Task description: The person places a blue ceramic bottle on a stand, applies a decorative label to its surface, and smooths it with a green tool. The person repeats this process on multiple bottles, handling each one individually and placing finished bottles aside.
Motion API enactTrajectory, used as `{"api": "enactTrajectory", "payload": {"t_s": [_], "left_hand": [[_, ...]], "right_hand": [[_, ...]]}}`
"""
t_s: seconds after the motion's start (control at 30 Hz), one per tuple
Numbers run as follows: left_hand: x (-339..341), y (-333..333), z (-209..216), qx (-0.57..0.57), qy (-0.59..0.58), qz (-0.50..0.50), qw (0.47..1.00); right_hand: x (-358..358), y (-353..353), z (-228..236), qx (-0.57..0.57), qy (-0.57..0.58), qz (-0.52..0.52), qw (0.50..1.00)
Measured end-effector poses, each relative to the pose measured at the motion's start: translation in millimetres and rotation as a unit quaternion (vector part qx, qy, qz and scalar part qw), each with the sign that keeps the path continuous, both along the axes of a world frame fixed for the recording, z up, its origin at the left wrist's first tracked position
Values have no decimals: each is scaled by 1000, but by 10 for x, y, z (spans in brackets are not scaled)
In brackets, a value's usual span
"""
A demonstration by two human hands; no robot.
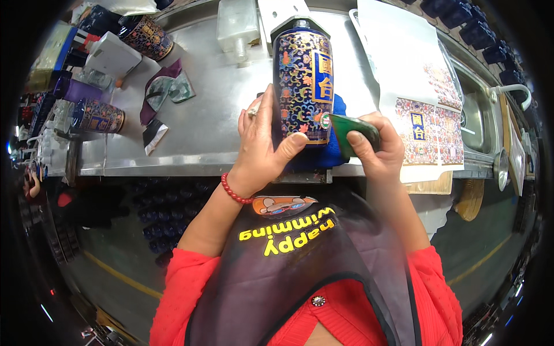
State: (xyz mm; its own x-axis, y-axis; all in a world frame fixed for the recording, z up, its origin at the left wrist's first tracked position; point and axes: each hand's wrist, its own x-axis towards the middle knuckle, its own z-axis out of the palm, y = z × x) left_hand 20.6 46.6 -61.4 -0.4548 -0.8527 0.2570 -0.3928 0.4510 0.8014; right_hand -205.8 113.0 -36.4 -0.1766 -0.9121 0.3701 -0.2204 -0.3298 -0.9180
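A dark blue bottle [300,81], covered in a colourful floral pattern with gold characters, lies on the bench with its neck pointing away from me. My left hand [261,138] grips its left side near the base, thumb across the lower edge. A small white thing shows at those fingers; I cannot make out what it is. In my right hand [381,141] is a flat green scraper [348,128], pinched between thumb and fingers. The scraper's edge touches or nearly touches the bottle's lower right side. Blue material [339,109] shows beneath and beside the bottle.
Printed floral decal sheets [430,132] lie right, partly under white paper [398,52]. Beyond them is a sink [476,130] with a tap. A clear bottle [238,29] lies at the back. Purple and grey cloth pieces [163,89] and patterned bottles [98,117] are left.
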Motion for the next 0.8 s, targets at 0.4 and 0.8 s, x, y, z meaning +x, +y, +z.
{"api": "enactTrajectory", "payload": {"t_s": [0.4,0.8], "left_hand": [[63,7,-57,-28,-1,-23,999],[47,162,276,-283,-190,52,939]], "right_hand": [[-108,53,45,-145,262,134,945],[144,-159,15,152,-237,19,959]]}}
